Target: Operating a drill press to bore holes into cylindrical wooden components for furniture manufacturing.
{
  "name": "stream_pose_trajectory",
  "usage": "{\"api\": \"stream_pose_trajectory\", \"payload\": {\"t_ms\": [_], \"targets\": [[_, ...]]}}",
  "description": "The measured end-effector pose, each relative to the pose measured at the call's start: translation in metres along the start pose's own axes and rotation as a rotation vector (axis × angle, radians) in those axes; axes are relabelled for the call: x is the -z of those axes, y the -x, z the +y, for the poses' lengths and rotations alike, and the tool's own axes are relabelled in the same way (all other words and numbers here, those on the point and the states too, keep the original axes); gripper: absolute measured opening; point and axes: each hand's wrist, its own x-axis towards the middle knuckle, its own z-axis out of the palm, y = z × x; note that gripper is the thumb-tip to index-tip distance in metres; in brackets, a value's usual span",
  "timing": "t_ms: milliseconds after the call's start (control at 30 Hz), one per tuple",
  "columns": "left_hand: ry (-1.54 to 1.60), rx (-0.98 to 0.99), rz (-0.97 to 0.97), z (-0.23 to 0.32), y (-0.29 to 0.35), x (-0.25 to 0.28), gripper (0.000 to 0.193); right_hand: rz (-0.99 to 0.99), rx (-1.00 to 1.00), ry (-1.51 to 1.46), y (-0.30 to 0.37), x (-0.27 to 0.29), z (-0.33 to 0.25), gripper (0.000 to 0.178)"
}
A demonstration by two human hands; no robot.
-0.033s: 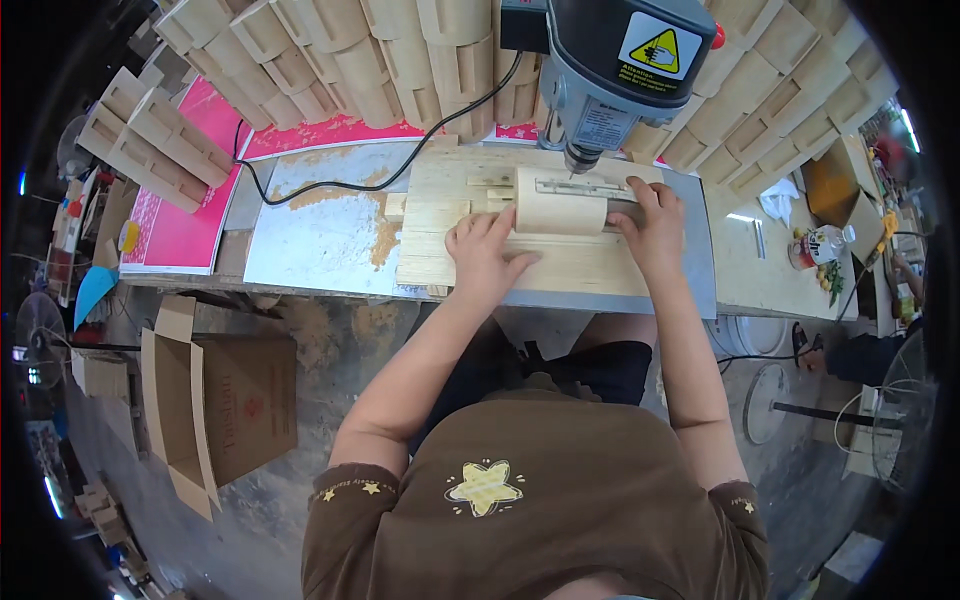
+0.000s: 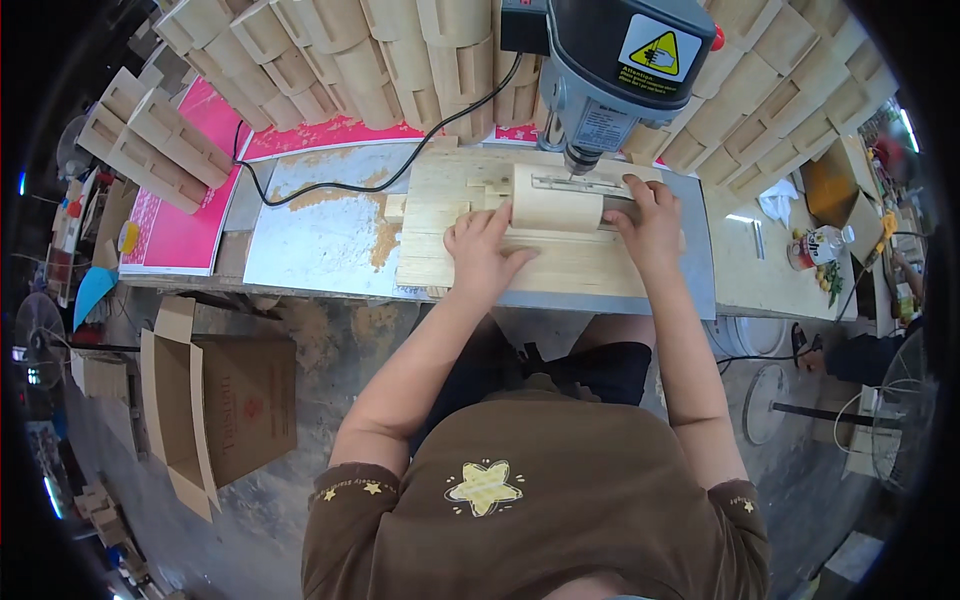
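Below the drill (image 2: pixel 605 105), we judge the wooden cylinder (image 2: pixel 555 209) light, stiff and best held by its ends, our left hand (image 2: pixel 480 254) spread against one, our right hand (image 2: pixel 651 222) at the grey bar (image 2: pixel 621 206), whether pinching we cannot tell.

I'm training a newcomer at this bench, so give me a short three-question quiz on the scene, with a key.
1. Which of the person's hands touches the left end of the pale wooden cylinder?
2. True or false: an open brown cardboard box stands at the person's left.
3. Which machine's silvery metal chuck points down near the cylinder?
A) a green sewing machine
B) a two-tone grey drill press
C) a yellow band saw

Key: 1. the left hand; 2. true; 3. B
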Motion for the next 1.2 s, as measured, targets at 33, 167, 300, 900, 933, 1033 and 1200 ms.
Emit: {"api": "stream_pose_trajectory", "payload": {"t_ms": [33,167,300,900,933,1033,1200], "targets": [[-0.009,0.033,0.001,-0.003,-0.004,0.0,0.069,0.007,-0.009,0.024,-0.003,-0.004,-0.005,0.057],[0.002,0.043,0.002,-0.024,-0.012,0.008,0.059,0.027,0.008,0.055,-0.001,-0.007,-0.021,0.056],[0.034,-0.003,-0.018,-0.03,-0.017,0.009,0.053,0.048,0.06,-0.33,-0.011,0.005,-0.008,0.05],[0.165,-0.078,0.009,-0.027,-0.019,0.008,0.04,0.281,0.033,0.207,-0.095,0.141,-0.103,0.025],[0.17,-0.026,-0.04,-0.034,-0.016,0.007,0.046,0.252,0.015,0.23,-0.084,0.141,-0.104,0.02],[0.176,0.015,-0.098,-0.037,-0.016,0.004,0.053,0.375,0.151,0.105,-0.051,0.129,-0.091,0.012],[0.17,0.026,-0.108,-0.037,-0.016,0.009,0.053,0.408,0.155,-0.142,-0.019,0.089,-0.077,0.015]]}}
